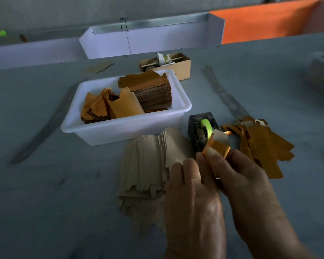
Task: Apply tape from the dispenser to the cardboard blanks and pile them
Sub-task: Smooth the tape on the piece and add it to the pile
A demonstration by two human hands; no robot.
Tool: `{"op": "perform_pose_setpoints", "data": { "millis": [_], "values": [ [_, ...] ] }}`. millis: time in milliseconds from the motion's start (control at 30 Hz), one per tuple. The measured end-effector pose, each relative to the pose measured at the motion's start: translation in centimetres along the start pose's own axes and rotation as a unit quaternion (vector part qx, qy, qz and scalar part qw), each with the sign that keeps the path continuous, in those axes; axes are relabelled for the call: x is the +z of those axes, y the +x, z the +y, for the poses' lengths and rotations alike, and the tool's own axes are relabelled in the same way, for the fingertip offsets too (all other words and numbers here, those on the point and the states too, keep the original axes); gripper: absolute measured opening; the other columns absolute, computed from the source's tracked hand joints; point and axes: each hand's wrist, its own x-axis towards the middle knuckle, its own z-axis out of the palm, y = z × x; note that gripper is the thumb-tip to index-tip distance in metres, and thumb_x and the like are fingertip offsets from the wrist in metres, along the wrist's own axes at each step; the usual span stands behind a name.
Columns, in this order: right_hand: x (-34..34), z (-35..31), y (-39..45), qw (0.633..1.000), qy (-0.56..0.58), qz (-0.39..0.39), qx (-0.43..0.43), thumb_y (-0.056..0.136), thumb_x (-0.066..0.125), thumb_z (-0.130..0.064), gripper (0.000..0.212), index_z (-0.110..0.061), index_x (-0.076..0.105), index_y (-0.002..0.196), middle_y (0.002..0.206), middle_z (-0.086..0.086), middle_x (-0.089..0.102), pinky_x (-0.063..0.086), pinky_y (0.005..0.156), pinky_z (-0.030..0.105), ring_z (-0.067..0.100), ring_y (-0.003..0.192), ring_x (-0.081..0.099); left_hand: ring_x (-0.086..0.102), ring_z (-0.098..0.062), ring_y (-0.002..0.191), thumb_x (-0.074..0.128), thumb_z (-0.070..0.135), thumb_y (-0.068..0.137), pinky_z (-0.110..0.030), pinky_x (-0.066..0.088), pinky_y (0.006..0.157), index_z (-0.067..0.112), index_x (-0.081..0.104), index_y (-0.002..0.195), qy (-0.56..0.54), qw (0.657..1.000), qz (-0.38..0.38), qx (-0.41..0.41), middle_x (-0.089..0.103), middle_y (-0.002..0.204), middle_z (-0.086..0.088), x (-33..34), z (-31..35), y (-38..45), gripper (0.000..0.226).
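Gold-faced cardboard blank [216,147] is pinched between both hands, left hand [193,199] and right hand [251,184], its top edge touching the tape dispenser [202,131] (green roll inside). Beside it lie 2 piles: plain blanks [148,165] left, gold blanks [260,144] right. Behind, a white tub [123,128] holds more gold blanks.

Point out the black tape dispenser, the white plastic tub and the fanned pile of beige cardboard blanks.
Black tape dispenser [195,126]: head view, on its dark left side wall.
White plastic tub [120,130]: head view, on its near outer wall.
Fanned pile of beige cardboard blanks [148,165]: head view, on the top sheets.
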Motion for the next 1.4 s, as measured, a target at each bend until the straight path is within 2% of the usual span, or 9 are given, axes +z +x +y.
{"op": "perform_pose_setpoints", "data": {
  "millis": [100,200,333,500,633,900,1033,1200,1400],
  "values": [
    [-0.2,0.1,0.4,1.000,-0.022,0.006,-0.007,0.073,0.070,-0.030,0.016,-0.015,0.064,0.070,0.065,0.001,0.066,0.049,0.062,0.029,0.015,0.065,0.065,0.058,-0.014,0.060,0.077,0.011,0.058,-0.019,0.038,0.043,0.021,0.073,0.105,-0.015,1.000,-0.004,0.008,0.055,0.075,0.001,0.2,-0.2,-0.5,0.048],
    [-0.6,-0.2,0.8,1.000,0.003,-0.018,0.005,0.065,0.064,-0.036,0.026,-0.014,0.067,0.078,0.076,0.007,0.070,0.053,0.077,0.035,0.024,0.078,0.067,0.059,-0.003,0.085,0.067,0.020,0.085,-0.022,0.052,0.070,0.040,0.064,0.108,-0.228,0.966,-0.011,-0.125,0.057,0.093,0.014,-0.8,-1.1,0.4,0.030],
    [-0.9,-0.5,1.3,0.998,-0.011,-0.057,-0.011,0.062,0.061,-0.039,0.032,-0.014,0.068,0.080,0.075,0.010,0.069,0.055,0.079,0.037,0.025,0.075,0.068,0.061,-0.001,0.058,0.066,0.028,0.085,-0.015,0.046,0.051,0.025,0.069,0.085,-0.475,0.829,-0.161,-0.246,0.067,0.067,0.008,-2.1,-2.8,1.2,0.004],
    [-2.4,-0.7,2.3,0.993,-0.079,-0.016,-0.086,0.076,0.058,-0.044,0.025,-0.023,0.069,0.085,0.079,-0.003,0.071,0.053,0.072,0.030,0.013,0.077,0.068,0.051,-0.011,0.048,0.067,0.007,0.082,-0.017,0.036,0.041,0.013,0.068,0.069,-0.562,0.764,-0.100,-0.302,0.063,0.059,-0.007,-2.1,-3.1,1.8,0.014],
    [-5.8,-0.5,3.9,0.982,-0.129,0.112,-0.079,0.086,0.062,-0.020,0.016,-0.020,0.069,0.072,0.060,0.009,0.059,0.040,0.046,0.018,0.018,0.055,0.049,0.050,-0.009,0.050,0.064,0.006,0.084,-0.018,0.038,0.043,0.014,0.067,0.064,-0.558,0.762,-0.069,-0.322,0.060,0.057,0.000,-1.8,-3.8,2.0,0.022],
    [-5.5,1.4,4.7,0.981,-0.196,0.000,-0.005,0.085,0.065,-0.026,0.008,-0.028,0.070,0.079,0.074,-0.001,0.070,0.044,0.062,0.025,0.017,0.078,0.064,0.044,0.002,0.035,0.063,0.007,0.086,-0.011,0.030,0.033,0.014,0.059,0.071,-0.544,0.767,-0.090,-0.329,0.054,0.044,0.009,-0.7,-2.4,2.3,0.018],
    [-4.5,1.7,5.1,0.977,-0.212,-0.008,0.002,0.082,0.066,-0.030,0.008,-0.031,0.069,0.075,0.071,-0.008,0.069,0.046,0.064,0.028,0.013,0.079,0.064,0.045,0.002,0.034,0.063,0.012,0.089,-0.011,0.032,0.035,0.017,0.059,0.071,-0.531,0.777,-0.112,-0.319,0.054,0.043,0.010,-0.2,-2.2,2.9,0.019],
    [-4.0,1.5,5.2,0.976,-0.215,-0.023,0.011,0.081,0.067,-0.026,0.007,-0.023,0.072,0.078,0.075,-0.002,0.072,0.055,0.078,0.044,0.019,0.079,0.068,0.052,0.003,0.042,0.063,0.012,0.089,-0.010,0.036,0.039,0.016,0.066,0.079,-0.574,0.738,-0.116,-0.337,0.063,0.054,0.009,0.3,-1.6,3.2,0.011],
    [-3.2,1.4,5.1,0.980,-0.201,0.002,-0.010,0.085,0.064,-0.019,0.008,-0.017,0.069,0.079,0.081,0.003,0.070,0.054,0.075,0.039,0.021,0.078,0.067,0.043,0.000,0.037,0.060,0.013,0.091,-0.012,0.035,0.039,0.010,0.067,0.085,-0.588,0.731,-0.113,-0.327,0.057,0.052,0.007,0.9,-0.7,3.0,0.009]
  ]
}}
